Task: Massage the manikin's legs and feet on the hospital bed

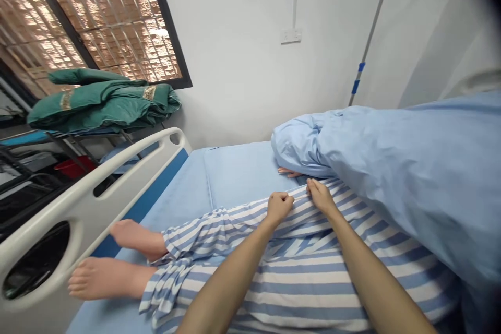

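Observation:
My left hand [279,204] is closed in a fist on the far leg of the blue-and-white striped trousers [297,279], around the upper leg. A little to the right, my right hand [320,195] is pinched closed at the far edge of the same trousers, close to the folded-back blue quilt [376,151]. The cloth inside both fists is mostly hidden by my fingers. The trousers are on a lying figure whose bare feet [105,279] point left. Part of the figure's hand [288,172] shows under the quilt edge.
The bed's blue sheet [242,172] runs to a white-and-blue footboard [82,209] at the left. Behind it, folded green covers [105,102] lie on a rack, with a red basin [74,166] below. An IV pole [368,44] stands by the wall at right.

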`<state>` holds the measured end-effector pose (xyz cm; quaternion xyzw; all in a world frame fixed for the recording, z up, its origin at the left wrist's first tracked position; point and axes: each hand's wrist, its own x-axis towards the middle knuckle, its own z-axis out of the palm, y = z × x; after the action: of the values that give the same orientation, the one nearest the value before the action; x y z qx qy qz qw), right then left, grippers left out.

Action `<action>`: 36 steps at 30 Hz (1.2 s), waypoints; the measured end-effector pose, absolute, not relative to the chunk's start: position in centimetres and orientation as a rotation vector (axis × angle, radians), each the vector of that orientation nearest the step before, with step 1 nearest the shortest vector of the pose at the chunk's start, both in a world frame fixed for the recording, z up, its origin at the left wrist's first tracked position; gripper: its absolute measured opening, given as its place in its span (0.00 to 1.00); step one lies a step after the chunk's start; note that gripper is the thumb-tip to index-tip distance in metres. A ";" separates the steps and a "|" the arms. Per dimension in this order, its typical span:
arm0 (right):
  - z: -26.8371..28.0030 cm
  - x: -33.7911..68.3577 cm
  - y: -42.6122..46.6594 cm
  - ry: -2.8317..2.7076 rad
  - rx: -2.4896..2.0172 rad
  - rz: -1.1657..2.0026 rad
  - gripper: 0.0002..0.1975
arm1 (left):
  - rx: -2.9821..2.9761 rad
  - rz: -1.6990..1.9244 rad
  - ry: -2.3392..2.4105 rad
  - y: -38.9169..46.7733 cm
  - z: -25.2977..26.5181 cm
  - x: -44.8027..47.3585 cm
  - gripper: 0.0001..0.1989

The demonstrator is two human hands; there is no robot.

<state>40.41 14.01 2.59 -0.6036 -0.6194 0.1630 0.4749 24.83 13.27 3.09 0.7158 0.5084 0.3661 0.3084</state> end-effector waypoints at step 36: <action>2.1 6.1 0.6 -2.243 -1.600 0.187 0.13 | 2.331 0.442 1.994 -0.3 2.2 -11.0 0.14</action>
<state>6.07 0.60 2.10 -0.5689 -0.7976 0.0666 0.1891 -11.01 -0.35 2.20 0.7519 0.6433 0.1426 0.0215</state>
